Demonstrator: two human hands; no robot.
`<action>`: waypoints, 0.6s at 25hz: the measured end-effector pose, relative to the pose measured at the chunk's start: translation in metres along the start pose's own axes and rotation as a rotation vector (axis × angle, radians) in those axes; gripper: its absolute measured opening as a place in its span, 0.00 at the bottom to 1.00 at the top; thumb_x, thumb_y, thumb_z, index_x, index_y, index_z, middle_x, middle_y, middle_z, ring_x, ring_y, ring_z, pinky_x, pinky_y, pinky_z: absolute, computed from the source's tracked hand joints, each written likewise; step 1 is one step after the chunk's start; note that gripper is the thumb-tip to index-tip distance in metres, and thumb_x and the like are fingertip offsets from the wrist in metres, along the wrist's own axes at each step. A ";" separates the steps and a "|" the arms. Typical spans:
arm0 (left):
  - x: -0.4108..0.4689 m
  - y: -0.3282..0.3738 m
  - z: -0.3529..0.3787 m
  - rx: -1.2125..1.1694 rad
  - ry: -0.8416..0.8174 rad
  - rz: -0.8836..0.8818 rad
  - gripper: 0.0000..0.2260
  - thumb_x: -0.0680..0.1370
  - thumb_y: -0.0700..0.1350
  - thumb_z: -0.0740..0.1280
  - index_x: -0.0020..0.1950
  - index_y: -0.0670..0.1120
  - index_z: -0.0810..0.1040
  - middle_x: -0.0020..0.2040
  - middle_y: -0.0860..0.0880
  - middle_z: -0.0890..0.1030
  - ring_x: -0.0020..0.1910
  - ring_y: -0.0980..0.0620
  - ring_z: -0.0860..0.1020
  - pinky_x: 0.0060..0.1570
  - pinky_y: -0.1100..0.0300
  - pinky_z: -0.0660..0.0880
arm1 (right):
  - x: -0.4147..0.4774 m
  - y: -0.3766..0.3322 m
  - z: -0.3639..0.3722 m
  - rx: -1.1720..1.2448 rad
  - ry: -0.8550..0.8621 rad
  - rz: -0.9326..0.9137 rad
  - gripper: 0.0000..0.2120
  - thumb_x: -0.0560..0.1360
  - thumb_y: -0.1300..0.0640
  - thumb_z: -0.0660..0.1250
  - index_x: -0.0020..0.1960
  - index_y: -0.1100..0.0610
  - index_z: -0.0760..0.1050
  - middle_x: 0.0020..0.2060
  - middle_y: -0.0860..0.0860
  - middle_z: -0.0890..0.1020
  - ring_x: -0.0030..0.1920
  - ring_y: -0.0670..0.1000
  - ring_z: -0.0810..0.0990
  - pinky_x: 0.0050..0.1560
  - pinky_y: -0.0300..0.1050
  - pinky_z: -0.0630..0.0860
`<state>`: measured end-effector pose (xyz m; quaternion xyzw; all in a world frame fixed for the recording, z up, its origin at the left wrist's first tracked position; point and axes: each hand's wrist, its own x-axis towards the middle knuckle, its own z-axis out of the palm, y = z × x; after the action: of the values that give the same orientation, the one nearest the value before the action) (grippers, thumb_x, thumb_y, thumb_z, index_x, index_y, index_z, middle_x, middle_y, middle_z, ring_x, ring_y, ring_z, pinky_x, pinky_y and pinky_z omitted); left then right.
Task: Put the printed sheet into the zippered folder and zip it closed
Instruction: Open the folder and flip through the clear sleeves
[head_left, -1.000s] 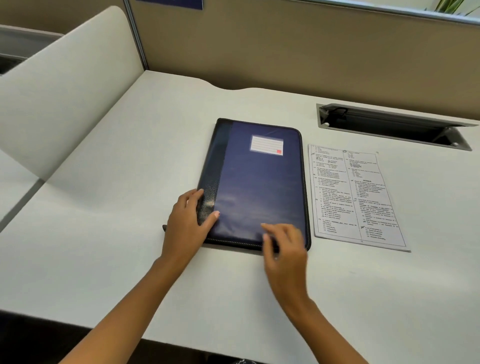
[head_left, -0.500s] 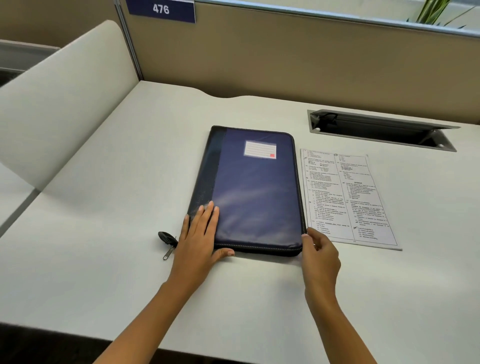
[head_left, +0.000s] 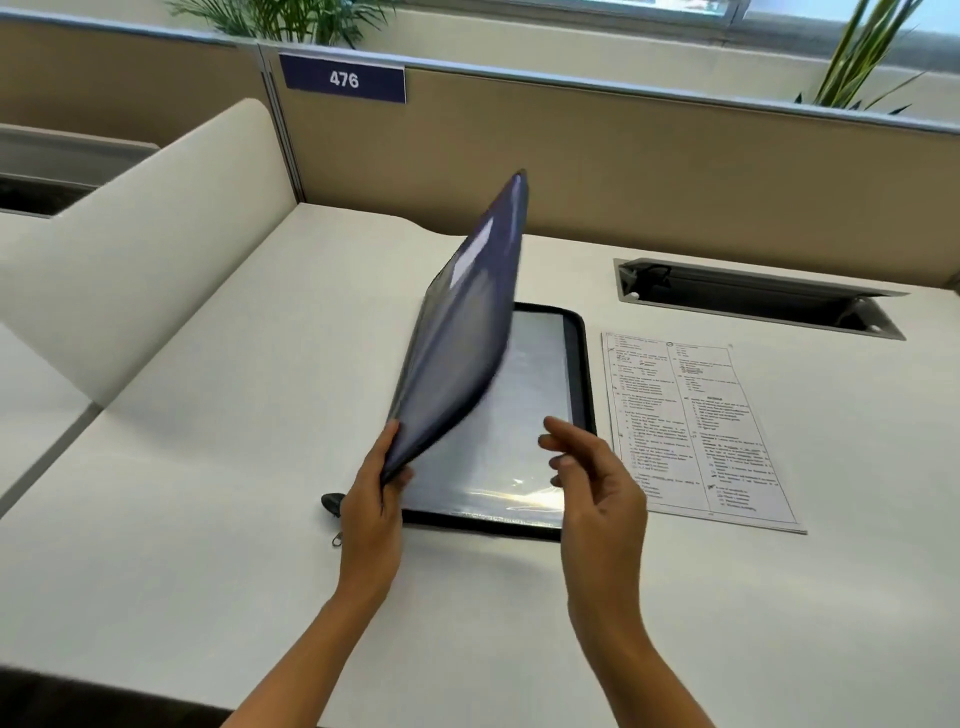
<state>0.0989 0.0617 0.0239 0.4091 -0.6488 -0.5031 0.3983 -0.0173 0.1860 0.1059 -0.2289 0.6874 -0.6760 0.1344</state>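
Observation:
The dark blue zippered folder (head_left: 462, 338) lies on the white desk (head_left: 208, 467) with its front cover raised and tilted to the left. My left hand (head_left: 371, 512) pinches the cover's near corner. Underneath, a shiny clear inner sleeve (head_left: 498, 467) shows inside the black zip border. My right hand (head_left: 592, 483) hovers over the folder's near right corner, fingers loosely bent, holding nothing. The printed sheet (head_left: 696, 431) lies flat on the desk just right of the folder. A black zipper pull (head_left: 332, 506) sticks out at the folder's near left corner.
An open cable slot (head_left: 753, 296) is set into the desk behind the sheet. A tan partition with a blue sign (head_left: 343, 78) reading 476 runs along the back. A white curved divider (head_left: 135, 244) stands on the left. Plants (head_left: 862, 57) rise behind the partition.
The folder lay closed before; now its cover is lifted and swung leftward in my left hand. My right hand has left the folder's right edge and is raised above it.

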 end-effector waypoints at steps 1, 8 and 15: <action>0.001 0.002 -0.002 -0.005 0.054 -0.055 0.16 0.81 0.46 0.56 0.67 0.45 0.72 0.54 0.54 0.79 0.50 0.62 0.76 0.50 0.76 0.70 | -0.001 0.005 0.004 -0.031 -0.014 -0.001 0.16 0.78 0.66 0.61 0.56 0.49 0.79 0.47 0.44 0.84 0.52 0.42 0.80 0.52 0.32 0.76; 0.020 -0.003 -0.026 -0.249 0.326 -0.600 0.36 0.76 0.68 0.48 0.64 0.38 0.70 0.37 0.40 0.71 0.45 0.36 0.77 0.49 0.46 0.75 | 0.001 0.069 0.017 -0.456 -0.200 -0.068 0.18 0.77 0.66 0.61 0.64 0.52 0.74 0.59 0.45 0.78 0.59 0.41 0.73 0.59 0.26 0.67; 0.027 -0.014 -0.046 -0.585 0.362 -0.712 0.32 0.77 0.64 0.53 0.73 0.43 0.63 0.56 0.46 0.77 0.53 0.47 0.77 0.66 0.51 0.69 | -0.004 0.114 0.017 -0.722 -0.257 -0.283 0.20 0.78 0.64 0.63 0.69 0.60 0.70 0.69 0.52 0.72 0.72 0.50 0.65 0.71 0.49 0.65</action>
<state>0.1343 0.0189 0.0211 0.5572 -0.2207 -0.6897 0.4064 -0.0207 0.1715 -0.0082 -0.4363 0.8199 -0.3689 0.0359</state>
